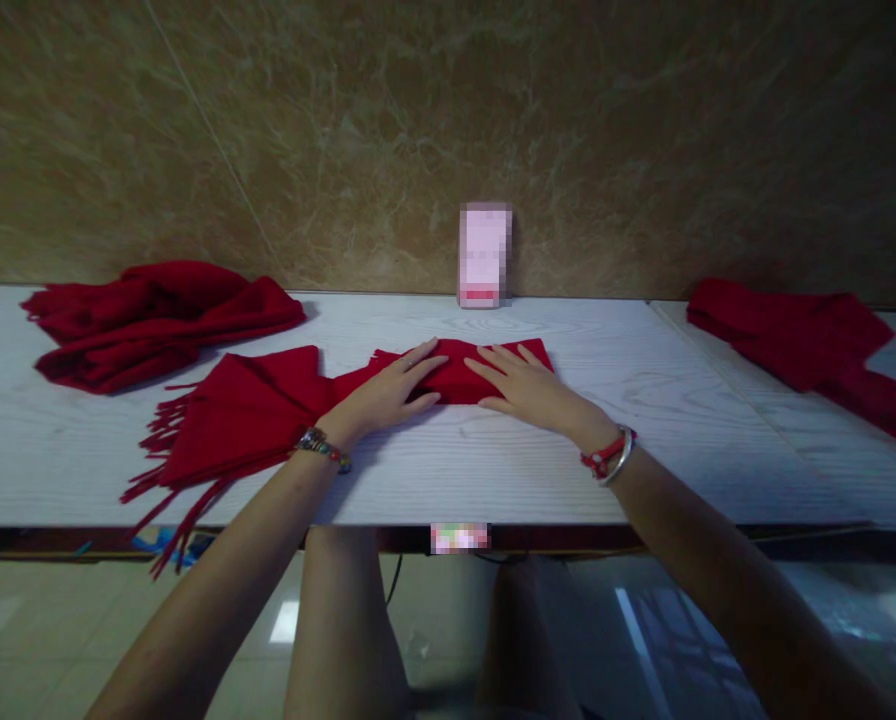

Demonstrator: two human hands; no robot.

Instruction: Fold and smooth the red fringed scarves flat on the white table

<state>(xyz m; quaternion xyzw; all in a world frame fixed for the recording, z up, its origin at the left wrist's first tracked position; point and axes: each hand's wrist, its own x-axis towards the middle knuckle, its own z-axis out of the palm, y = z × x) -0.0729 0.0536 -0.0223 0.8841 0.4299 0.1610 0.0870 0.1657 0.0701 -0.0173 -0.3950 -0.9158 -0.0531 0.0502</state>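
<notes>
A red fringed scarf (249,415) lies across the white table in front of me, its left end fanned out with tassels hanging over the front edge. Its right part is folded into a flat, narrow bundle. On the left of that bundle rests my left hand (389,395), fingers spread and palm down. My right hand (527,388) presses flat on the bundle's right part, fingers also apart. Both palms hide some of the cloth beneath them. Bracelets circle both wrists.
Another red scarf (170,320) lies crumpled at the back left. More red cloth (800,335) is at the right, running out of view. A blurred pink phone-like object (484,255) leans on the marbled wall (388,130). The white table (680,460) ends just before my legs.
</notes>
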